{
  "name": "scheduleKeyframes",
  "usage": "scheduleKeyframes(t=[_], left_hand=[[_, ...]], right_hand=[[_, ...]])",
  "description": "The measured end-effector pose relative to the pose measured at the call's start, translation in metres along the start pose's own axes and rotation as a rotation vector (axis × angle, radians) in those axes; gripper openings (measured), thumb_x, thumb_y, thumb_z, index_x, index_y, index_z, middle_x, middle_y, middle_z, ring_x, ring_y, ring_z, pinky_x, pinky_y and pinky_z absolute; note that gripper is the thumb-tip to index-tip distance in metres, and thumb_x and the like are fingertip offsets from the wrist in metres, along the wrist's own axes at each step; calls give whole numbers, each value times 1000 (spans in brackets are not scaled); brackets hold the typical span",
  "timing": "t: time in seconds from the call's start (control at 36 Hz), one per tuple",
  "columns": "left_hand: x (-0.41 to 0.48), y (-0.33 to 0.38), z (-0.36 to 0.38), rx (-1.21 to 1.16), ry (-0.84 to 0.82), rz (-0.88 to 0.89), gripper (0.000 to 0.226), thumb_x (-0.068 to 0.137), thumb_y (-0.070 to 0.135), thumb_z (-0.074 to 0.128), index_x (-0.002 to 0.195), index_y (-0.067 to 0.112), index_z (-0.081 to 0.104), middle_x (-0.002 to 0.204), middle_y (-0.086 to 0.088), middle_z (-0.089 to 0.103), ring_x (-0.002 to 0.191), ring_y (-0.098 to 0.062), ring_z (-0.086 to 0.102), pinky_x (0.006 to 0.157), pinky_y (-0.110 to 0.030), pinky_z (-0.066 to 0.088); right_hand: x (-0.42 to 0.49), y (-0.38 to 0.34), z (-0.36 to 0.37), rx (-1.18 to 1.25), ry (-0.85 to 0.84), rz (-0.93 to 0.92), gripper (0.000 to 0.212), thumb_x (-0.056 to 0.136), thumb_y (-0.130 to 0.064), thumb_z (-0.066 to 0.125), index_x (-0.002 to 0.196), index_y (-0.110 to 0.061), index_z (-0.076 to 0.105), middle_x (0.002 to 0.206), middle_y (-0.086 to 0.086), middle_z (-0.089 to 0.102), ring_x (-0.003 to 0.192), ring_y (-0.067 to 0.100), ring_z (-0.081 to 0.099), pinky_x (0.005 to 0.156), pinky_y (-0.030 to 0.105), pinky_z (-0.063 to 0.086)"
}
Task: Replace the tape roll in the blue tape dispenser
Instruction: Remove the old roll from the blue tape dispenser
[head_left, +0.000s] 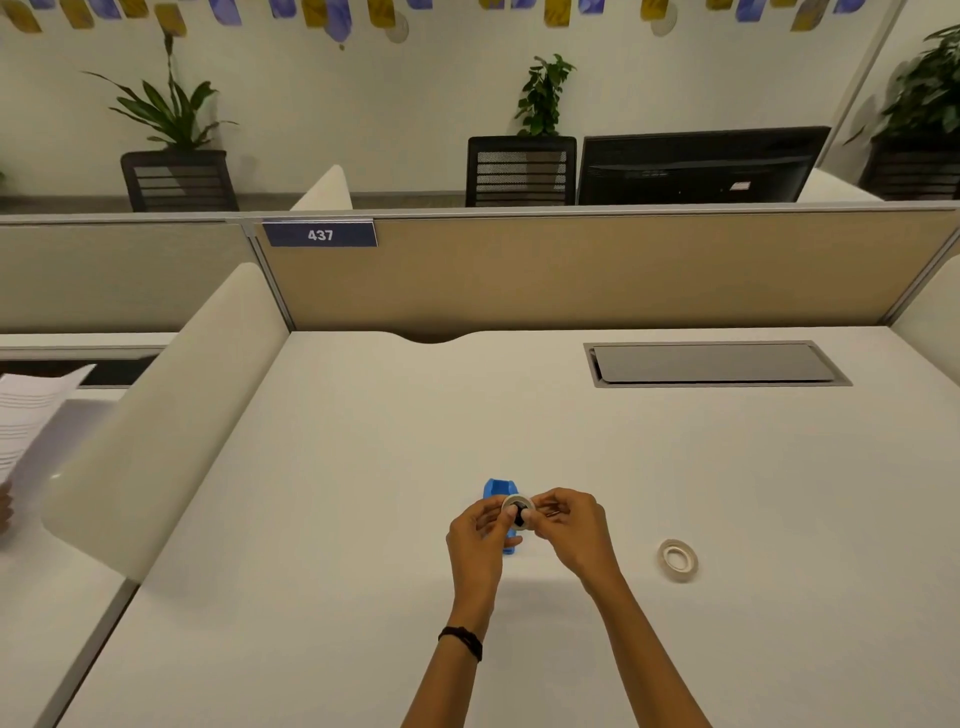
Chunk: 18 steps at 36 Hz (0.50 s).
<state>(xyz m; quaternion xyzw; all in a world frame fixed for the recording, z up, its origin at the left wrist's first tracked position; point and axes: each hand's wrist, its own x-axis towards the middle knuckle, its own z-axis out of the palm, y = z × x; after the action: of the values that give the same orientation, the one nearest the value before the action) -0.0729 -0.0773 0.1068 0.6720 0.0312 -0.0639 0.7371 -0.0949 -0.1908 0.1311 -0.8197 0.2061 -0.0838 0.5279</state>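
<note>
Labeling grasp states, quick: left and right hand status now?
Left hand: closed, pinching the tape roll, in front of the blue dispenser.
Right hand: closed, pinching the same roll.

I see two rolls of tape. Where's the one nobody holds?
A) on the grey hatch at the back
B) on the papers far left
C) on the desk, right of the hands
C: the loose roll lies flat on the white desk, right of the right hand, which with the left hand pinches the other roll.
</note>
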Motion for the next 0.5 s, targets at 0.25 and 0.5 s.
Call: scheduleKeyframes(t=[0.25,0.5], left_hand=[[0,-3,1,33,38,41,3,82,15,67,82,18,67,85,-6,72,70,-12,70,56,-13,53],[1,-6,1,33,2,27,9,83,19,66,90,13,66,89,-6,71,77,-14,70,58,-13,53]], right_hand=[[-4,-3,7,-18,54,-41,20,79,-18,70,88,-1,68,83,16,72,71,20,66,74,31,58],[-2,-1,3,5,34,-14,21,80,-16,69,92,1,67,87,19,72,77,27,68,78,38,58]])
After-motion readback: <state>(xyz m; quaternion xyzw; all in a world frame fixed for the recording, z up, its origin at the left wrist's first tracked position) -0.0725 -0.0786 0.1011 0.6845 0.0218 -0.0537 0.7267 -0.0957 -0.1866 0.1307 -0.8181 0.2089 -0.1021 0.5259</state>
